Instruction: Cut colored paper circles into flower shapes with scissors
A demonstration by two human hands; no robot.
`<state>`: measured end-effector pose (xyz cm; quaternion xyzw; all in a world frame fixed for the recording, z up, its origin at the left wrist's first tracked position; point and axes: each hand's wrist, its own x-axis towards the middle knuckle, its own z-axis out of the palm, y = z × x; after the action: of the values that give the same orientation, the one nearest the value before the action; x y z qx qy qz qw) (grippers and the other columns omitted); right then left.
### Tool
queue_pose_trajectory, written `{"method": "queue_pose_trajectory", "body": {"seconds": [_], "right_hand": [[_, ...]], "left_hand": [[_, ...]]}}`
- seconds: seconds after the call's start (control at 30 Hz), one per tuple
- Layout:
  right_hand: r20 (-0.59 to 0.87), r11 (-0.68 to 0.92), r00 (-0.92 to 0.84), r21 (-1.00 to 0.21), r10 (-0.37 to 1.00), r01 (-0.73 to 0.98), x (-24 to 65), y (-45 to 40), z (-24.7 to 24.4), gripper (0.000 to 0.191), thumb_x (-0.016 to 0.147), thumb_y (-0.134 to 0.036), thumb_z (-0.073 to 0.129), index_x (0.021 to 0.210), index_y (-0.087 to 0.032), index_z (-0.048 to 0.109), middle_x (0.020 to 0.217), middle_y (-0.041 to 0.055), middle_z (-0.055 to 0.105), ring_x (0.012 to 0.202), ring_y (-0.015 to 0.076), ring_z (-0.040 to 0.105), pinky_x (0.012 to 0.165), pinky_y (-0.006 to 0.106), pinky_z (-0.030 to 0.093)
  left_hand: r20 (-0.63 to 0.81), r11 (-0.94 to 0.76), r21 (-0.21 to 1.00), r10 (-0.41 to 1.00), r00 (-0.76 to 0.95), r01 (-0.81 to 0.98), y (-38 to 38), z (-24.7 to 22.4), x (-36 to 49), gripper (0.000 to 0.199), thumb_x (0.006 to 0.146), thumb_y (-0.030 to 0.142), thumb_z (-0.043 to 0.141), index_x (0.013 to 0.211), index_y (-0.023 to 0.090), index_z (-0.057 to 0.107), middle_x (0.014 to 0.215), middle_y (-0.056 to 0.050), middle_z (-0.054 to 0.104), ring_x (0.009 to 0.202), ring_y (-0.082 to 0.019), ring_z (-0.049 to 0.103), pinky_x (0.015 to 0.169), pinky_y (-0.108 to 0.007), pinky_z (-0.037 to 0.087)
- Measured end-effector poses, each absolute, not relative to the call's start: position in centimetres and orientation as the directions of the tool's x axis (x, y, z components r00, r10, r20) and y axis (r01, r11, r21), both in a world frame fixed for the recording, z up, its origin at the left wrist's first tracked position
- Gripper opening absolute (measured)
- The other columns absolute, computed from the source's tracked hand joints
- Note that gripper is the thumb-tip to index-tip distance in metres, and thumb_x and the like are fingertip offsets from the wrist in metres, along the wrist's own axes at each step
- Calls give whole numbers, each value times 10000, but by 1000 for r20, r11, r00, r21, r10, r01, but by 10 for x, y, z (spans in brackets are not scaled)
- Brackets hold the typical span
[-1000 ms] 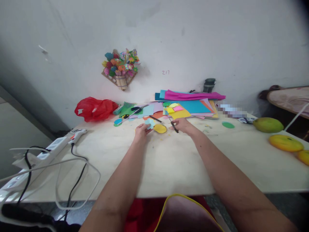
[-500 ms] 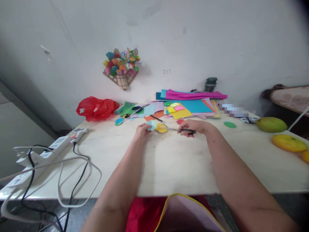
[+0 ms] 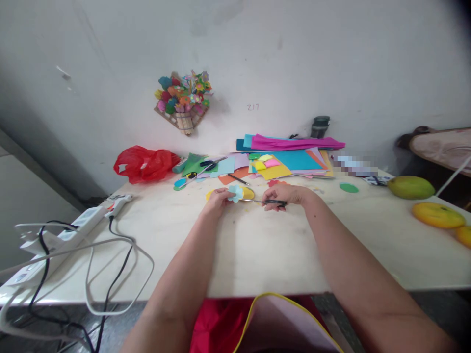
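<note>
My left hand point(image 3: 220, 198) is closed on a light blue scalloped paper flower point(image 3: 234, 192) laid against a piece of yellow paper point(image 3: 248, 192). Yellow also shows on the far side of the fingers. In my right hand point(image 3: 276, 197) is a pair of black-handled scissors point(image 3: 275, 202), the blades pointing left and reaching the lower edge of the paper. Whether the blades are parted is too small to tell. Just behind my right hand lies a red paper flower point(image 3: 275, 183), partly covered by it. A dark pen or pencil point(image 3: 238, 179) rests beyond the paper.
Coloured paper sheets point(image 3: 300, 161) and a second pair of scissors point(image 3: 209, 165) lie along the back. A red plastic bag point(image 3: 145, 164) stands back left. Cables trail from a power strip point(image 3: 62, 245) at left. Mangoes point(image 3: 437, 215) and a green paper oval point(image 3: 349, 188) lie at right.
My right hand and the scissors have moved left, nearer my left hand. The blue flower and yellow paper have turned a little, bringing the flower's lower edge to the blades.
</note>
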<state>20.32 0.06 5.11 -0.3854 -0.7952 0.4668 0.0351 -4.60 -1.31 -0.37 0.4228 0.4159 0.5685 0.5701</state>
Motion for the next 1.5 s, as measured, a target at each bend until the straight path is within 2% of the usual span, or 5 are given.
{"method": "queue_pose_trajectory", "body": {"seconds": [0.33,0.7,0.93,1.5], "right_hand": [[-267,276,-729,-801,630,532,192,4,41,451,582,-521,739,830,-155,650,575,-17,577,468,79,485,446,205,391],[-279,215,-707,-825,649,523,186,-2,44,390,588,-457,745,810,-152,645,571,-30,571,461,66,473,443,200,370],[-257,228,-709,-828,657,512,185,0,42,403,591,-482,744,817,-158,661,564,-21,575,485,81,497,446,198,386],[-211,280,-701,-810,681,515,183,3,39,456,579,-498,753,859,-147,675,611,-7,607,434,56,445,430,196,376]], "left_hand": [[-7,24,952,998,56,-305,-12,-7,-45,152,488,149,729,592,124,621,602,-27,631,569,-158,590,611,-313,491],[-15,29,954,999,47,-298,-13,-5,-45,165,475,156,733,583,122,613,606,-31,637,547,-152,583,566,-302,488],[-9,19,951,999,34,-310,-13,-5,-44,141,488,150,723,570,123,612,568,-18,608,533,-148,565,573,-314,491],[-16,22,947,1000,19,-320,-16,0,-42,136,480,143,714,560,125,606,534,-12,598,482,-131,551,549,-294,493]]}}
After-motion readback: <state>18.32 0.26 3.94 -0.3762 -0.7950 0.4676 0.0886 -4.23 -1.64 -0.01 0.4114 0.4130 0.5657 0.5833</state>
